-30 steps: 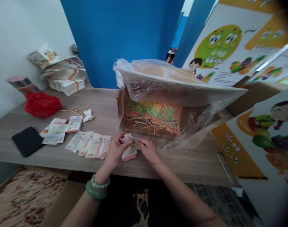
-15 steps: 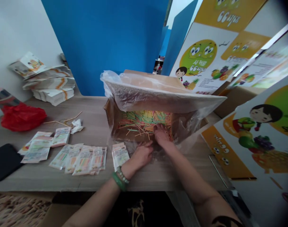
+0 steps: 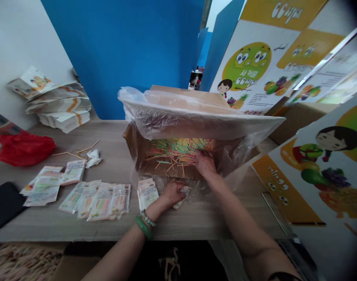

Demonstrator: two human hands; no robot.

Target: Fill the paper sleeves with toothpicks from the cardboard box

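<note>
Wood-grain desk (image 3: 196,218) against a blue partition (image 3: 122,50), and I'm working at its front edge. My left hand (image 3: 171,192) rests on the desk just before the box (image 3: 134,150), fingers curled round a small packet (image 3: 184,192) that pokes out to the right. My right hand (image 3: 205,163) is inside the box, knuckles up and fingers bent down into the coloured sticks (image 3: 178,147). I cannot tell whether they have closed on any.

As I judge it, the step goes best if I pinch a small, even bunch with the sticks lying parallel, lift clear of the plastic liner (image 3: 196,121) draped over the box, and keep the packet's mouth turned toward the box.

A stack of packets (image 3: 147,192) lies just left of my left hand, a row of flat ones (image 3: 102,197) beyond it, then a phone (image 3: 4,203) and a red bag (image 3: 24,146).

Half a second ago my left hand lay on the plastic at the box's front edge, no packet showing. It has since drawn back with one. My right hand has stayed in the sticks.
</note>
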